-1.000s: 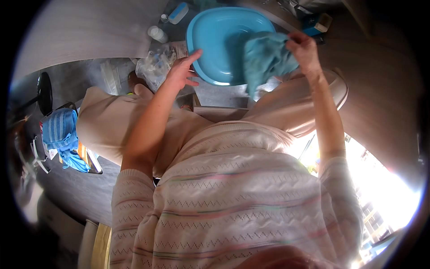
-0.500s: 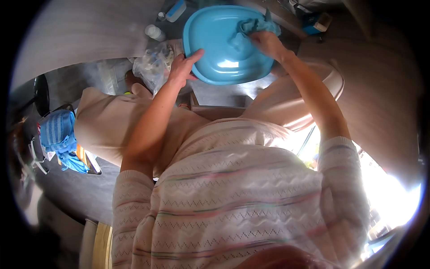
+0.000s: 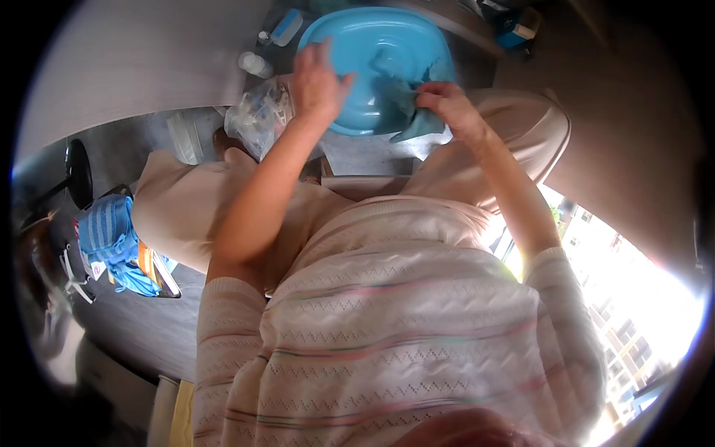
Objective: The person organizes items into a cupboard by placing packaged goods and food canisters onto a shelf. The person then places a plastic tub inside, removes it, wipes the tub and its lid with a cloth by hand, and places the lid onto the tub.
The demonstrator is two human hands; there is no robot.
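A light-blue plastic basin lies beyond my knees at the top of the view. At its right front side my right hand pinches a teal cloth, whose lower part hangs over the basin's near rim. Some more of the cloth's folds may lie inside the basin, but they are blurred. My left hand is above the basin's left edge, a little smeared by motion. Its thumb stands apart from the fingers and nothing shows in it.
Left of the basin are a clear plastic bag, a white bottle and a blue-and-white container. A small blue box is at the upper right. A striped blue cloth lies at far left.
My left hand has let go of the basin's left rim and risen over its edge. My right hand has drawn the teal cloth down towards the near rim. The basin has shifted slightly left.
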